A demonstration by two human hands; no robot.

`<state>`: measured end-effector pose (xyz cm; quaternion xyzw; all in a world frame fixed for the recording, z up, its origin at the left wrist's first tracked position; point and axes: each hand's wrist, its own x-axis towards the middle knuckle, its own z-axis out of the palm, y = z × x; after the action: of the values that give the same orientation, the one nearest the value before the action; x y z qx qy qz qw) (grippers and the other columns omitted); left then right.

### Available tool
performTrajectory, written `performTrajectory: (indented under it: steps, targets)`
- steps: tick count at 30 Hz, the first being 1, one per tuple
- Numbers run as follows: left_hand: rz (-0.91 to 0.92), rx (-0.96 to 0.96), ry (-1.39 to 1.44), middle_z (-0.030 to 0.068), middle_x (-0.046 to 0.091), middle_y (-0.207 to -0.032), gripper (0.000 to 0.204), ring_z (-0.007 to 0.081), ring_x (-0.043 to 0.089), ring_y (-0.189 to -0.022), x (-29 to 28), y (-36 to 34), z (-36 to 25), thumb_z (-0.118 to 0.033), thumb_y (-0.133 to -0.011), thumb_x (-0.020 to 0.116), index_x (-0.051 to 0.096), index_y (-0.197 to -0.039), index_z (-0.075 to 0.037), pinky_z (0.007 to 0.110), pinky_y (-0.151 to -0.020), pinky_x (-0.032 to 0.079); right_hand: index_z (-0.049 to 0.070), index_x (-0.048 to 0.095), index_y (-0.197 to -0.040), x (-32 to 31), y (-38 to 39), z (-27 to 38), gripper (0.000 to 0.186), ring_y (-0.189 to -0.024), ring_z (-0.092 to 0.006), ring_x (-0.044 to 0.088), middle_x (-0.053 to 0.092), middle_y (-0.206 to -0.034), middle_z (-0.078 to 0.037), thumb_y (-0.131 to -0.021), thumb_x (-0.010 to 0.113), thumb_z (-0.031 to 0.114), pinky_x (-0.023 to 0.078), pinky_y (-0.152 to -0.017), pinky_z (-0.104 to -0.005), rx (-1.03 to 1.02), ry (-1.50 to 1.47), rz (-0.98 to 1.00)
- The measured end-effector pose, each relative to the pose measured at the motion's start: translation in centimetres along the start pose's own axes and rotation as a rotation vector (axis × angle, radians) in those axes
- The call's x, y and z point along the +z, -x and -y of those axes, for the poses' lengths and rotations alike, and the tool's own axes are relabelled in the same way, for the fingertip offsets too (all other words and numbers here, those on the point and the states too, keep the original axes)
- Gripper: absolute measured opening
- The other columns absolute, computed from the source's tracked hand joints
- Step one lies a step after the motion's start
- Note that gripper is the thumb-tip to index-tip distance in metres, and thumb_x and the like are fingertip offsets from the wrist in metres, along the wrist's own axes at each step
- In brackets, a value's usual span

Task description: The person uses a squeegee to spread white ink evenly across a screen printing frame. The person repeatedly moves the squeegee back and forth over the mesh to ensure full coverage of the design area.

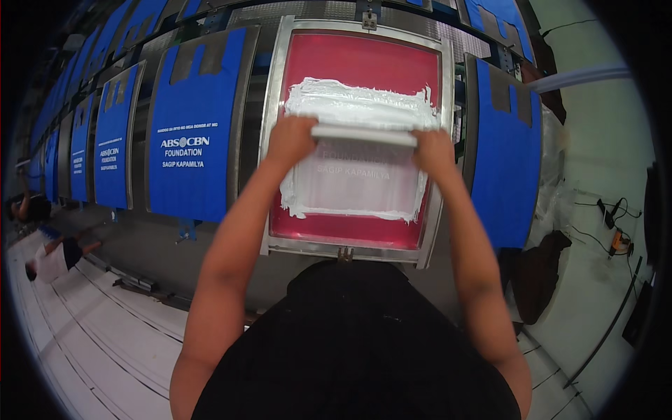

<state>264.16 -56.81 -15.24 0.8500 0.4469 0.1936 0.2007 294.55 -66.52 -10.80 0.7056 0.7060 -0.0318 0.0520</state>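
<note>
A row of blue bags [183, 133] lies flat along the long table [140, 245] at the left, each already carrying white print, and the row curves away toward the far wall. At the lower left another person [52, 257] is crouched on the pale floor [105, 336], well apart from the work. The left hand [290, 140] is closed over the left end of the squeegee [364, 133], fingers wrapped on the handle. The squeegee lies level across the screen [364, 63], a red mesh in a metal frame [276, 140], about midway down its length. White ink [357, 101] stands in a thick ridge just beyond the blade and thins to a pale film on the near side, where faint lettering shows through the mesh. The right hand [434, 150] grips the right end of the squeegee in the same closed manner. Right of the frame lies another blue bag [507, 161], with no print visible on it; cables [609, 224] trail on the floor past it. Judged from this, the step in hand is the ink stroke, with the blade partway along the stencil. The stroke calls for even pressure from both hands, a constant blade angle, and travel past the last line of lettering. Uneven pressure would likely leave a patchy print.
</note>
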Motion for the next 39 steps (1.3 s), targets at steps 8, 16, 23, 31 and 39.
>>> performTrajectory:
  steps: [8, 16, 23, 31, 39]
  targets:
    - [0.301, -0.141, 0.038, 0.0129, 0.069, -0.091, 0.030, 0.0352, 0.062, -0.088, -4.4, 9.4, -3.8, -0.009, -0.067, 0.075, 0.071, -0.096, -0.010, 0.045, -0.078, 0.051, 0.012, 0.070, -0.107, -4.5, 9.1, 4.1, 0.044, -0.091, -0.0321, 0.064, 0.067, -0.082, -0.014, -0.063, 0.065, 0.006, 0.041, -0.098, -0.0487, 0.006, -0.086, 0.307]
    - [0.086, -0.024, 0.002, 0.0161, 0.065, -0.074, 0.017, 0.0361, 0.062, -0.077, -0.2, 5.0, -1.3, -0.003, -0.063, 0.067, 0.071, -0.079, -0.008, 0.045, -0.076, 0.049, 0.013, 0.070, -0.105, 0.4, 5.3, 2.3, 0.039, -0.090, -0.0336, 0.064, 0.068, -0.086, -0.016, -0.067, 0.065, 0.003, 0.035, -0.107, -0.0505, 0.056, -0.120, 0.062]
    - [0.206, -0.092, -0.049, 0.0146, 0.070, -0.086, 0.026, 0.0334, 0.066, -0.085, -4.2, 1.1, -1.2, -0.025, -0.072, 0.077, 0.072, -0.093, -0.010, 0.045, -0.075, 0.053, 0.012, 0.070, -0.103, -4.7, 1.8, 2.4, 0.035, -0.080, -0.0308, 0.068, 0.069, -0.081, -0.014, -0.068, 0.066, 0.013, 0.052, -0.078, -0.0443, 0.051, -0.100, 0.175]
    - [0.020, 0.058, 0.078, 0.0159, 0.065, -0.078, 0.025, 0.0348, 0.061, -0.082, 0.9, 14.0, -2.8, 0.004, -0.058, 0.065, 0.069, -0.080, -0.006, 0.045, -0.074, 0.047, 0.011, 0.069, -0.101, 0.8, 13.9, 4.9, 0.038, -0.092, -0.0345, 0.062, 0.067, -0.091, -0.015, -0.064, 0.066, 0.000, 0.033, -0.109, -0.0506, -0.011, -0.246, 0.029]
    - [0.176, -0.055, -0.062, 0.0163, 0.070, -0.088, 0.031, 0.0344, 0.067, -0.086, -2.8, -2.5, 0.2, -0.030, -0.073, 0.078, 0.070, -0.093, -0.008, 0.044, -0.077, 0.052, 0.014, 0.068, -0.112, -3.9, -1.6, 0.8, 0.044, -0.089, -0.0315, 0.067, 0.070, -0.091, -0.016, -0.069, 0.063, 0.009, 0.053, -0.078, -0.0430, 0.066, -0.108, 0.160]
